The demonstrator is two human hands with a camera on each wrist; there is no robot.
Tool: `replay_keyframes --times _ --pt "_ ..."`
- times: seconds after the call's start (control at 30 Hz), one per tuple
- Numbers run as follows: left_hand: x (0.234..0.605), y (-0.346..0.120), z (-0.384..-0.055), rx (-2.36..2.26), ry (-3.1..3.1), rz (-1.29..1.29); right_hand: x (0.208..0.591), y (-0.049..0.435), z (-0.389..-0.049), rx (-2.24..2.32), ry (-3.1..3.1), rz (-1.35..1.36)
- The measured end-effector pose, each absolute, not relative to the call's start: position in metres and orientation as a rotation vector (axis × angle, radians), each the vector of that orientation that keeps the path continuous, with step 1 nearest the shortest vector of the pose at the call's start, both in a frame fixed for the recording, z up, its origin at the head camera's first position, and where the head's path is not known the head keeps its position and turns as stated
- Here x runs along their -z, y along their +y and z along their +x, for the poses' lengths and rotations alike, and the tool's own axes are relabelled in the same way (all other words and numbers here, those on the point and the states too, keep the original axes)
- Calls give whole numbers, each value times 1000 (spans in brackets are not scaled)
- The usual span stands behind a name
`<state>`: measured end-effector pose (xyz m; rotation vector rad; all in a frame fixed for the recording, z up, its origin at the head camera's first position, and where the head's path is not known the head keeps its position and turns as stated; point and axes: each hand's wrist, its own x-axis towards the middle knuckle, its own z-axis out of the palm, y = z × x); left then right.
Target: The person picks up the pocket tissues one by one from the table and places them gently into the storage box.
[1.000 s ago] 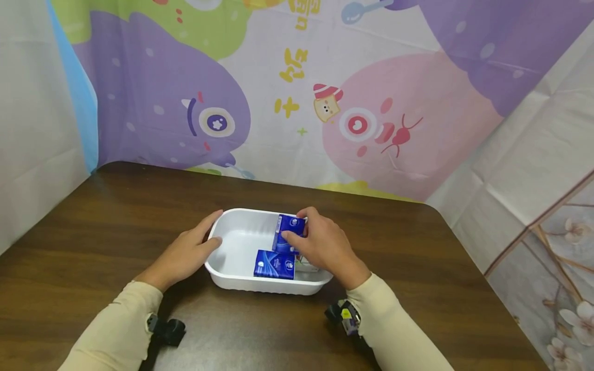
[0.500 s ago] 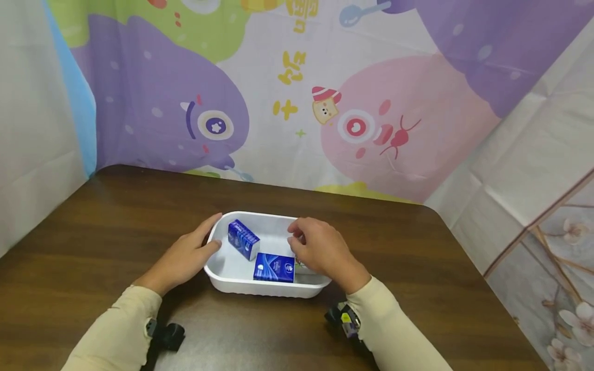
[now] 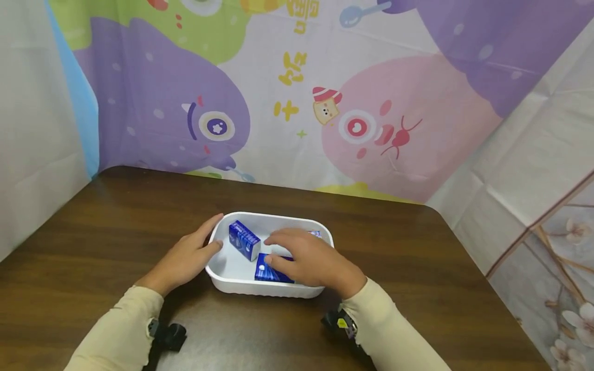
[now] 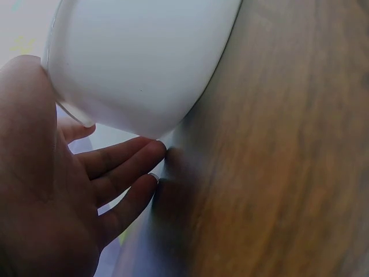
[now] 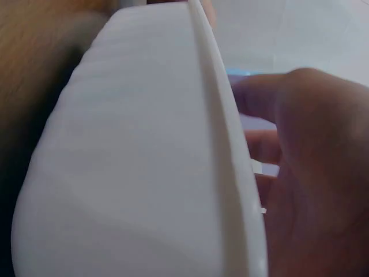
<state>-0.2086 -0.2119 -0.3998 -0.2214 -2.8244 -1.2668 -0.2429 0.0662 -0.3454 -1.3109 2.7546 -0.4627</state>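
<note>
A white plastic tub [image 3: 232, 286] stands on the table in the head view. My left hand [image 3: 183, 257] holds its left end, thumb over the rim and fingers along the outside wall; the left wrist view shows the fingertips [image 4: 155, 150] low by the tub's underside. Inside, one blue tissue pack [image 3: 243, 240] stands on edge, slanted, at the left. Another blue tissue pack [image 3: 265, 270] lies by the near wall, partly covered by my right hand [image 3: 313, 260]. That hand reaches over the right rim, fingers spread, thumb overlapping the near pack.
Behind my right hand, a bit of another blue and white item [image 3: 315, 234] shows at the tub's right end. The brown wooden table [image 3: 394, 237] extends all round. A cartoon-printed curtain [image 3: 278, 144] hangs behind it, with pale cloth [image 3: 501, 180] on the right.
A blue tissue pack went from my right hand to the tub's left end. My right hand withdrew to the right, then came back left over the near pack. My left hand has stayed put.
</note>
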Motion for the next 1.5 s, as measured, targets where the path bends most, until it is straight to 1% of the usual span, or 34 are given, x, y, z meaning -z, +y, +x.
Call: replay_keyframes --times 0.1,0.4,0.6,0.73,1.13,1.37,1.5 --pt "402 -212 -208 1269 -2828 -215 348 62 -240 406 2685 -1374" --pt "407 -212 -204 1296 -2815 -218 354 47 -235 317 2620 -1315" --pt "404 -212 -205 1267 -2803 -219 357 42 -240 300 2656 -1373" --pt "401 -211 -205 1251 -2804 -227 351 46 -246 399 2690 -1377" --pt "403 -212 -207 1277 -2807 -231 342 69 -260 441 2783 -1110" --pt "401 -213 -209 1263 -2820 -215 342 69 -266 351 2794 -1221" --pt "401 -213 -210 1262 -2822 -222 344 70 -268 350 2813 -1220"
